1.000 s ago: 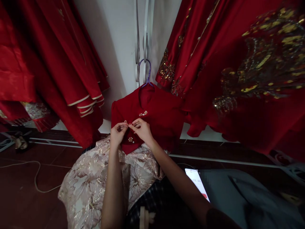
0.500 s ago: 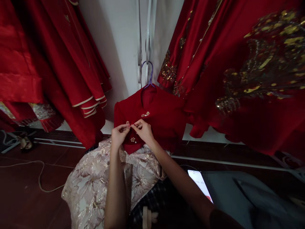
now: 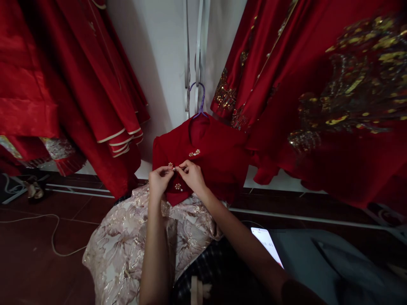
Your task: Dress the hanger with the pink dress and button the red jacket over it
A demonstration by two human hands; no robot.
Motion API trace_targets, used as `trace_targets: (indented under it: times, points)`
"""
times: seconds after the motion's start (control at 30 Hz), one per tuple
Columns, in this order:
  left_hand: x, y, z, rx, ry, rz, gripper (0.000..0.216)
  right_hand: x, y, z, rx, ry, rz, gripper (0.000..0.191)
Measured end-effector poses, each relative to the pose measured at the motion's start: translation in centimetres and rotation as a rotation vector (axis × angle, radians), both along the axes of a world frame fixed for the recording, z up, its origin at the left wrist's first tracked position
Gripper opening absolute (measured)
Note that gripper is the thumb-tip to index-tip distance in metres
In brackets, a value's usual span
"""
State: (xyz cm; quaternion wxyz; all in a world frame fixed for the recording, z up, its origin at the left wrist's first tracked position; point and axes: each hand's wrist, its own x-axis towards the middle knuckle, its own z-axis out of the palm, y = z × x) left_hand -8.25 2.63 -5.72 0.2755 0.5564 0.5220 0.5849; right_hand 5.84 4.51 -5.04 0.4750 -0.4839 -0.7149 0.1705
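Note:
A red short-sleeved jacket (image 3: pixel 219 156) hangs in front of me on a purple hanger (image 3: pixel 201 101). Pearl-and-gold flower buttons run down its front, one pair above my hands (image 3: pixel 194 153) and one below (image 3: pixel 178 187). My left hand (image 3: pixel 160 181) pinches the middle pearl button (image 3: pixel 174 169) from the left, thumb and forefinger together. From the right, my right hand (image 3: pixel 193 177) pinches at the same button, fingertips almost touching the left ones. The fingers cover part of the fastening.
Red garments hang on the left (image 3: pixel 117 97) and right (image 3: pixel 270 84), some with gold sequins. Patterned shiny cloth (image 3: pixel 117 250) spreads below the jacket. A lit phone (image 3: pixel 266 245) lies at lower right beside a grey surface (image 3: pixel 305 254). A cable (image 3: pixel 57 233) crosses the floor.
The fingertips have shifted slightly at the middle fastening, and a pale pearl now shows more clearly between them. Both hands otherwise stay in nearly the same place.

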Motion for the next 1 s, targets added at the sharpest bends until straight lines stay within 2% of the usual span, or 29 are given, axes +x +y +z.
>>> trace_targets:
  times: [0.07,0.17,0.27,0.43,0.5,0.6,0.7,0.83,1.0]
  points:
    - [0.1,0.2,-0.1,-0.006,-0.037,-0.048,0.023,0.3,-0.1,0.3,-0.023,0.018,0.047,0.010]
    - [0.0,0.4,-0.2,-0.042,-0.087,-0.059,0.021,2.0,-0.7,1.3,-0.146,0.076,0.265,0.015]
    - [-0.6,-0.3,0.0,-0.116,0.007,-0.085,0.021,5.0,-2.2,2.3,-0.261,0.129,0.418,0.022]
    - [-1.3,-2.8,1.6,-0.078,0.503,-0.494,0.019,10.2,-4.2,2.9,-0.412,0.086,0.352,0.024]
    - [-0.9,-3.4,2.0,-0.087,0.671,-0.473,0.026,11.2,-4.3,2.7,-0.428,-0.001,0.299,0.021]
    - [0.3,-3.3,2.0,-0.146,0.797,-0.314,0.021,11.2,-4.0,2.2,-0.397,-0.122,0.268,0.015]
    - [0.9,-2.7,1.6,-0.128,0.791,-0.304,0.011,10.4,-3.8,1.5,-0.375,-0.175,0.269,0.019]
    - [0.4,-2.4,1.7,-0.045,0.615,-0.371,0.013,9.4,-3.6,0.7,-0.332,-0.203,0.135,0.028]
    - [-0.6,-2.8,2.0,-0.166,0.441,-0.377,0.014,8.5,-3.2,0.0,-0.351,-0.254,0.185,0.020]
